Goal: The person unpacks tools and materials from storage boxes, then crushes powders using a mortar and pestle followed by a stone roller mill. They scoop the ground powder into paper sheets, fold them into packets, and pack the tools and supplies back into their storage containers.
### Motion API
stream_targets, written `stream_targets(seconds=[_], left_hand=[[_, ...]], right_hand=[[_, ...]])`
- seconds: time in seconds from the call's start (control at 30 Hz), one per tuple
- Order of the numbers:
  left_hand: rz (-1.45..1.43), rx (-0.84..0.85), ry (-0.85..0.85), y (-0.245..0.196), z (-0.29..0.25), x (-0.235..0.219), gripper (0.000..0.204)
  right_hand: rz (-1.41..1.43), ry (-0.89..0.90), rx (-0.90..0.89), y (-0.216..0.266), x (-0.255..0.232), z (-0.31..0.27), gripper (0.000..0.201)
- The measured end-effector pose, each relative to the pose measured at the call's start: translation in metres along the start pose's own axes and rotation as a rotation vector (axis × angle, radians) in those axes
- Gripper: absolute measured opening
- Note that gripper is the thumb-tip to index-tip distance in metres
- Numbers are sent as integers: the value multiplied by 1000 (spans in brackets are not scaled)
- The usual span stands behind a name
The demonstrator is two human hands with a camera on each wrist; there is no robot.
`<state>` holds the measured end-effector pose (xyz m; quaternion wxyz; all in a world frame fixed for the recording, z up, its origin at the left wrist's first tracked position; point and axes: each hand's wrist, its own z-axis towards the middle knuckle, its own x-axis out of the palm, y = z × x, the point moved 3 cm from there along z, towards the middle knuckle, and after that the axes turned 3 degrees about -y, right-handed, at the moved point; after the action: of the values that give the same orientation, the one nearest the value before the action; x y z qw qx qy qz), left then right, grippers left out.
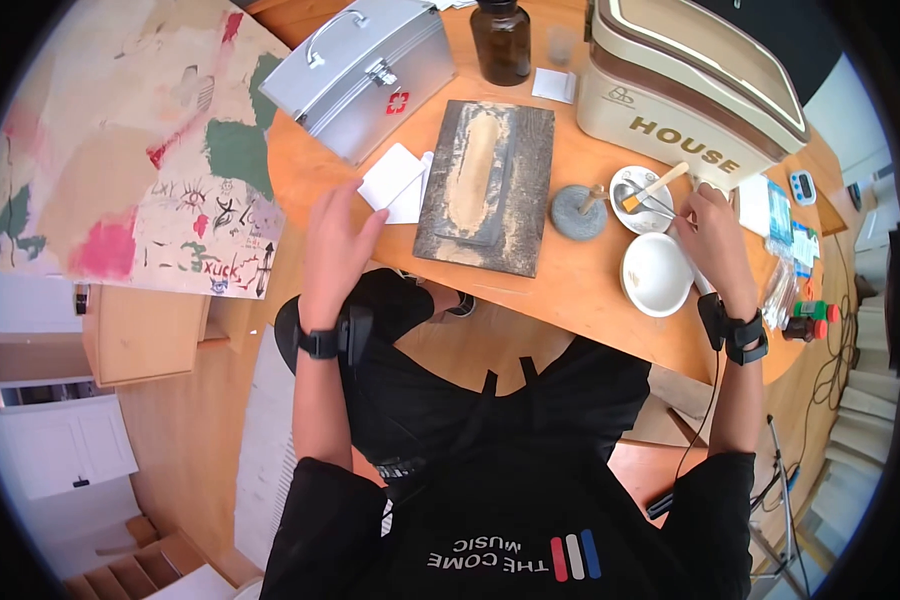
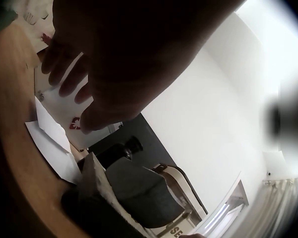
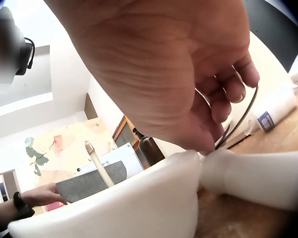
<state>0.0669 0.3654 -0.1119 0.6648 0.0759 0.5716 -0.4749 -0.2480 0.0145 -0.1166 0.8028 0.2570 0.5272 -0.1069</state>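
Observation:
My left hand (image 1: 338,245) hovers at the table's left edge with relaxed, spread fingers and holds nothing. Close to its fingertips lie white paper sheets (image 1: 394,195), left of a dark rectangular slab (image 1: 535,170) with a tan worn patch. At the right, my right hand (image 1: 708,228) pinches a thin metal tool, seen as a curved strip (image 3: 247,110) beside the fingers in the right wrist view; its kind I cannot tell. A small patterned dish (image 1: 625,178) beside that hand bears a wooden-handled brush (image 1: 665,182). Just below stands a white bowl (image 1: 658,275).
A round grey stone (image 1: 578,215) with a wooden handle sits between slab and dish. Behind are a silver first-aid case (image 1: 370,85), a brown bottle (image 1: 501,45) and a cream HOUSE box (image 1: 690,100). Packets, a blue timer (image 1: 802,187) and small bottles (image 1: 815,318) lie far right.

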Motion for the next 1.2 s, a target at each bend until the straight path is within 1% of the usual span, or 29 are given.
stream_targets(seconds=[0.03, 0.07, 0.13, 0.17, 0.23, 0.3, 0.37, 0.4, 0.43, 0.5, 0.53, 0.57, 0.63, 0.67, 0.7, 0.73, 0.77, 0.8, 0.83, 0.87, 0.9, 0.93, 0.97, 1.0, 1.03, 1.1, 1.13, 1.17, 1.2], left_hand=[[41, 36, 33, -1, 6, 2, 56], [36, 21, 25, 0, 15, 4, 56], [58, -30, 245, -1, 32, 15, 71], [48, -41, 239, 3, 35, 20, 71], [107, 10, 205, 5, 42, 31, 81], [94, 9, 212, 10, 45, 34, 82], [86, 9, 222, 14, 47, 35, 83], [72, 22, 236, 15, 48, 36, 83], [58, 33, 249, 17, 47, 37, 84], [36, 45, 237, 21, 48, 41, 84], [23, 63, 231, 22, 48, 43, 83], [11, 54, 225, 23, 49, 44, 83], [56, 92, 247, 16, 56, 38, 58], [50, 90, 240, 17, 57, 38, 58], [48, 104, 216, 18, 59, 38, 54], [45, 118, 194, 18, 61, 38, 49], [38, 115, 191, 15, 60, 36, 49], [31, 91, 170, 10, 61, 28, 51], [23, 67, 151, 6, 61, 20, 53], [18, 66, 159, 1, 59, 14, 53], [-67, 88, 98, -4, 58, 6, 56], [-152, 108, 40, -6, 56, 1, 59], [-159, 111, 49, -6, 56, 0, 59], [-169, 124, 23, -6, 56, -1, 62], [-182, 133, -6, -6, 55, -2, 65], [-177, 110, -2, -5, 54, -7, 65], [-158, 88, 7, -3, 54, -9, 65], [-167, 70, -3, 0, 54, -11, 65], [-147, 111, -46, 1, 53, -12, 65]], right_hand=[[37, 14, 29, -2, 3, 1, 7], [73, 29, 56, -3, 6, 3, 7], [57, 38, 39, 1, 6, 6, 7], [44, 36, 39, 2, 3, 6, 7], [-14, 23, -8, 6, -4, 5, 6], [-68, 9, -48, 7, -10, 1, 6], [-22, -72, 52, -2, -18, -5, 6], [-44, -115, 1, -5, -25, -7, 6], [-52, -109, -7, 3, -35, -8, 6], [130, -191, 238, 16, -58, -7, 5], [252, -279, 160, 12, -58, -5, 7], [241, -273, 149, 18, -59, -2, 7], [659, -422, 253, 44, -57, 4, 9], [697, -431, 281, 66, -52, 6, 12], [788, -413, 246, 90, -45, 5, 13], [812, -407, 261, 121, -38, 4, 13], [764, -455, 203, 144, -23, -1, 12], [599, -468, 55, 163, -13, 0, 12], [554, -466, 8, 181, -6, 4, 14], [454, -470, -100, 191, -2, 14, 18], [355, -472, -206, 197, 2, 28, 23], [351, -465, -194, 198, 5, 42, 23], [273, -437, -298, 202, 7, 56, 27], [192, -406, -409, 206, 8, 63, 32], [182, -399, -412, 208, 8, 63, 32], [92, -281, -541, 217, 11, 66, 38], [86, -267, -559, 220, 12, 63, 38], [106, -283, -496, 222, 12, 54, 38], [128, -297, -429, 222, 13, 41, 38]])
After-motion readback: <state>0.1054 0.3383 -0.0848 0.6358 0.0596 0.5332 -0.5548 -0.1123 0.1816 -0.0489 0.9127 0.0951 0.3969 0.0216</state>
